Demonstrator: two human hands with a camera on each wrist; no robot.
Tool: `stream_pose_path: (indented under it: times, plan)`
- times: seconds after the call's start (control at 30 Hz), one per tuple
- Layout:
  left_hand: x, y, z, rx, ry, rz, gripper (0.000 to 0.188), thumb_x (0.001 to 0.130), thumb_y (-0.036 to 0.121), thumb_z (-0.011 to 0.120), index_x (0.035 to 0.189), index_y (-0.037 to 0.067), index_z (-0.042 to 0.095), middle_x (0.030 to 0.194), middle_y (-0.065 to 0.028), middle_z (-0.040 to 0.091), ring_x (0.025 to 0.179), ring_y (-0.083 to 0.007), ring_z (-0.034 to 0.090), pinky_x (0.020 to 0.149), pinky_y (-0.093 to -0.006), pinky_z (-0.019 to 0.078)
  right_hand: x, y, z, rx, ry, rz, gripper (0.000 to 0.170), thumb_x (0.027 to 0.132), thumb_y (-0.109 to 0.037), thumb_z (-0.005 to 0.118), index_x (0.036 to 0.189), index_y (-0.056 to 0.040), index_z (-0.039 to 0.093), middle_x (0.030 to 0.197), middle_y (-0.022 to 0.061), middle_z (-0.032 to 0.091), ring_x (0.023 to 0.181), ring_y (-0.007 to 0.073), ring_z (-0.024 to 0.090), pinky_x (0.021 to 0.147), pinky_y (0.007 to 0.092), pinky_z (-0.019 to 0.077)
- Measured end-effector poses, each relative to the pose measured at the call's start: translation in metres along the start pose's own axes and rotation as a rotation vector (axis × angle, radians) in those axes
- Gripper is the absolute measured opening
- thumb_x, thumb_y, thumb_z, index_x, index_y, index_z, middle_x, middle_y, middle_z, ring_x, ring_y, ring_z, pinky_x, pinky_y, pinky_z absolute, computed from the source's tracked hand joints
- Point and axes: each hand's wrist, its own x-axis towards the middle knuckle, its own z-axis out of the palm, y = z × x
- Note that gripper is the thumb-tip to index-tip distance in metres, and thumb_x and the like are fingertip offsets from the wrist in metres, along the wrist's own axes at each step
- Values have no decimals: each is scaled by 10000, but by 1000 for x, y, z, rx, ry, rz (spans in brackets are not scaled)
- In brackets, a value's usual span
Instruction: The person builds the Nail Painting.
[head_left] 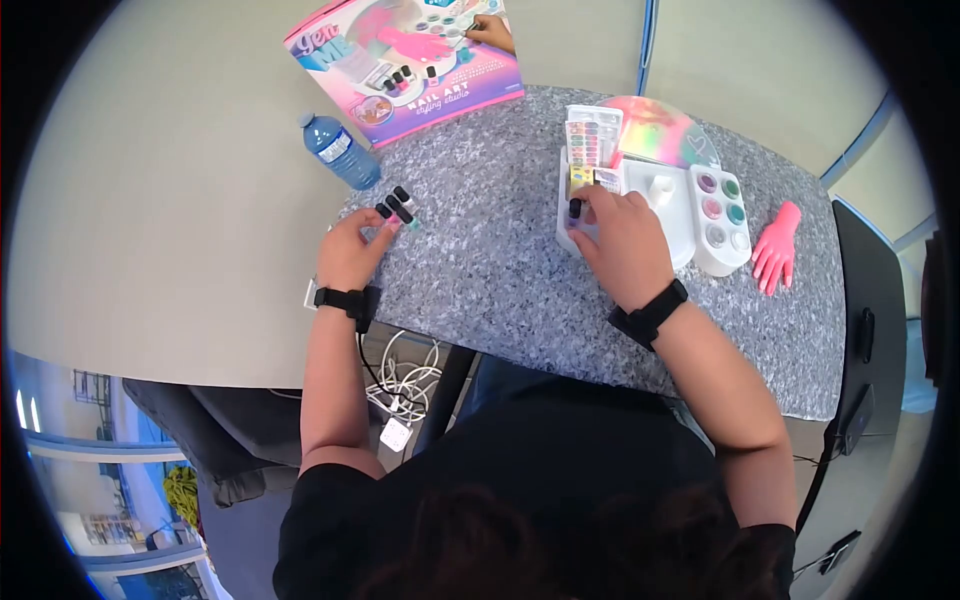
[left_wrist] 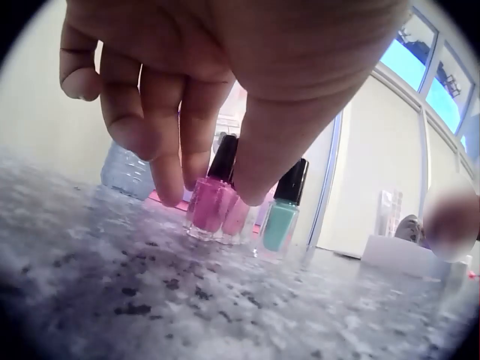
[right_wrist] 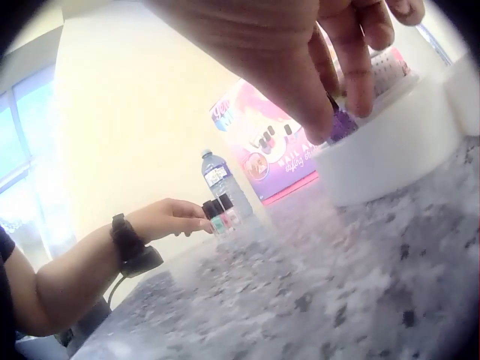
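Observation:
On the left part of the table, my left hand holds a pink nail polish bottle between thumb and fingers. A teal nail polish bottle with a black cap stands just beside the thumb, and other black-capped bottles are close by. My right hand reaches over the near left corner of a white tray. Its thumb and a finger pinch a purple nail polish bottle at the tray's rim; the hand covers part of the bottle.
A blue-tinted water bottle and a nail art box stand at the back left. Nail sticker sheets and an iridescent panel are at the tray's back. Glitter pots sit on its right, beside a pink model hand.

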Motion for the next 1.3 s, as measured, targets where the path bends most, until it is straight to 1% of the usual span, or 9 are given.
stream_pose_path:
  times: [0.17,0.27,0.37,0.5,0.57,0.67,0.93,1.2,1.3]
  plan:
    - [4,-8,1,91,-37,15,306,880,381,818,1001,106,758,944,-59,791,707,-265,685,695,-418,542,-15,-14,-14,-96,148,-8,388,839,-139,834,1196,-93,690,1064,92,715,1017,328,637,882,459,510]
    - [-13,-3,-5,53,143,-31,275,891,321,803,1019,85,747,922,-95,774,697,-285,709,670,-425,544,-22,-13,-25,-49,170,-86,394,843,-157,847,1199,-88,693,1048,96,709,989,325,645,873,447,518]
    - [-42,74,-17,-137,331,9,280,883,253,817,1055,52,724,963,-116,773,690,-283,716,657,-412,544,-21,-17,-31,192,175,-216,402,871,-207,846,1219,-82,690,1033,100,704,968,320,658,866,436,534]
    - [-61,141,4,-320,110,550,327,851,114,838,1143,49,708,940,-102,755,680,-228,683,727,-386,535,-20,-27,-24,362,69,-298,391,913,-258,819,1231,-72,689,992,110,692,970,322,675,857,441,546]
    - [-66,163,9,-360,38,522,321,851,110,835,1142,57,711,952,-102,752,678,-228,677,731,-389,529,-18,-24,-16,328,100,-371,372,925,-242,808,1233,-73,687,978,105,680,947,322,676,845,434,547]
    - [-58,179,10,-431,-71,502,294,862,99,825,1134,74,717,979,-98,752,679,-227,668,720,-388,519,-21,-22,-22,495,-71,-67,340,924,-182,798,1230,-84,685,954,91,673,929,320,681,852,417,556]
    - [-52,173,24,-522,-134,501,236,904,97,808,1136,88,769,994,-99,764,701,-221,661,684,-348,516,-11,16,-14,333,22,-136,245,889,-113,792,1112,-60,707,931,94,730,955,341,700,839,438,564]
    - [-21,99,-8,-209,257,187,234,940,184,797,1156,94,780,1068,-67,791,759,-190,667,715,-352,539,-7,31,-8,75,48,-32,136,879,-165,789,959,-57,764,904,98,753,949,331,701,834,458,577]
    - [-11,67,-15,-94,299,121,266,949,226,790,1184,102,777,1093,-56,795,781,-194,676,738,-358,547,-4,22,-5,-18,4,2,156,887,-218,784,906,-63,779,914,98,758,949,316,701,824,457,583]
